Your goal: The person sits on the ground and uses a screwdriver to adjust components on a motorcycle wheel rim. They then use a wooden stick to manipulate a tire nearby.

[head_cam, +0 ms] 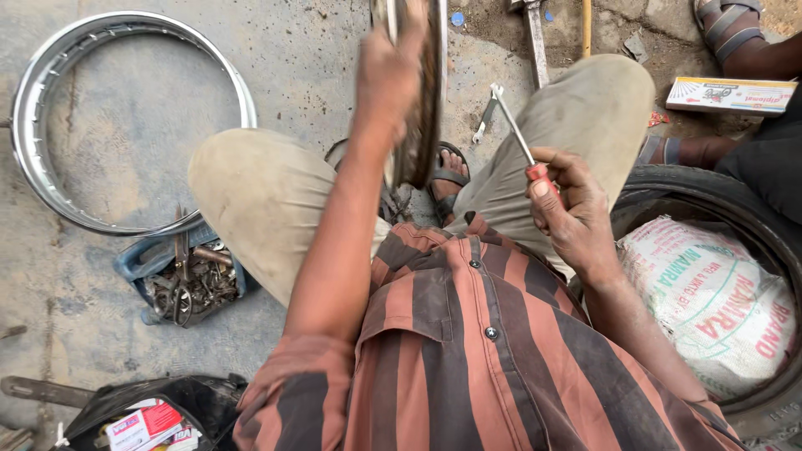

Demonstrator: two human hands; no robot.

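My left hand (pixel 386 79) reaches forward and grips a worn metal wheel rim (pixel 428 100) that stands on edge between my knees. The rim's top runs out of view. My right hand (pixel 568 200) is closed around the red handle of a screwdriver (pixel 518 134). Its thin steel shaft points up and to the left, with the tip close to the rim's right side. I sit low with both knees bent, in beige trousers and a brown and orange striped shirt. A sandalled foot (pixel 447 179) shows under the rim.
A shiny chrome rim (pixel 33 92) lies flat on the concrete at left. A blue tray (pixel 138 259) of rusty bolts and tools sits below it. A black tyre (pixel 710 188) holding a white sack (pixel 710 292) is at right. Another person's sandalled foot (pixel 731 25) and a flat box (pixel 731 94) are at top right.
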